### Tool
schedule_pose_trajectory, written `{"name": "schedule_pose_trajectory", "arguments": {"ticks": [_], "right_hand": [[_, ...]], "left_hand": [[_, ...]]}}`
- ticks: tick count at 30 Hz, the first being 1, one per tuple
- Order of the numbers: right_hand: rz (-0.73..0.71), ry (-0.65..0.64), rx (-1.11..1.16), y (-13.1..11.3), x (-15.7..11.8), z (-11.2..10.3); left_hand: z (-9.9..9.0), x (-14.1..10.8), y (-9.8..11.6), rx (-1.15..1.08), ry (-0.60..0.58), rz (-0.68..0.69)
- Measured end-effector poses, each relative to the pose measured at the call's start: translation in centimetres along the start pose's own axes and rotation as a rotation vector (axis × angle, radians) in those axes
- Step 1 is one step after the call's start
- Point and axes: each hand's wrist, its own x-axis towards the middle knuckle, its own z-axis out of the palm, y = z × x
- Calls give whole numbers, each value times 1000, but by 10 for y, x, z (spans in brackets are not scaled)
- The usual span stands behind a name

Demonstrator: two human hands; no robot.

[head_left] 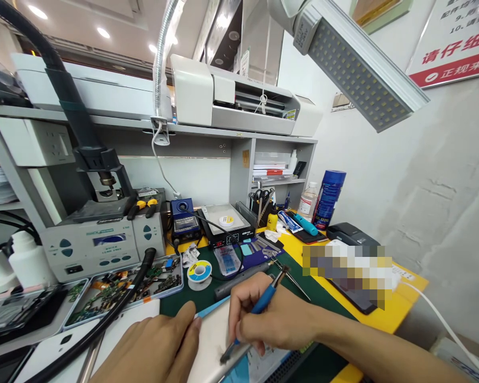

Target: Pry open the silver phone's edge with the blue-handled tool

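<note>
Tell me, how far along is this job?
Probably midway, though one view can't confirm it. Done: perhaps the pale, plain part of the white panel, but no step is plainly finished. In hand: the right hand holds a blue-handled tool, its tip by a dark smudge on the panel, while the left hand rests near the panel's edge. Left: apparently that smudge; anything under the hands is hidden.

The right hand reaches in from the near right, its forearm slanting toward the middle, fingers curled and thumb pressed in a pen-like grip. The left hand lies at the near left, back up, fingers close together, thumb just beside them. The two hands are apart.
</note>
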Motion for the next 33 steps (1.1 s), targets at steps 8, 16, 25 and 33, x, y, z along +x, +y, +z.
{"name": "schedule_pose_trajectory", "arguments": {"ticks": [8, 16, 25, 33], "right_hand": [[12, 5, 8, -2, 0, 0], [-5, 1, 5, 0, 0, 0], [12, -3, -1, -1, 0, 0], [2, -1, 5, -2, 0, 0]], "left_hand": [[0, 0, 0, -4, -4, -6], [-1, 2, -1, 3, 5, 7], [0, 1, -1, 13, -8, -4], [0, 1, 0, 8, -2, -10]]}}
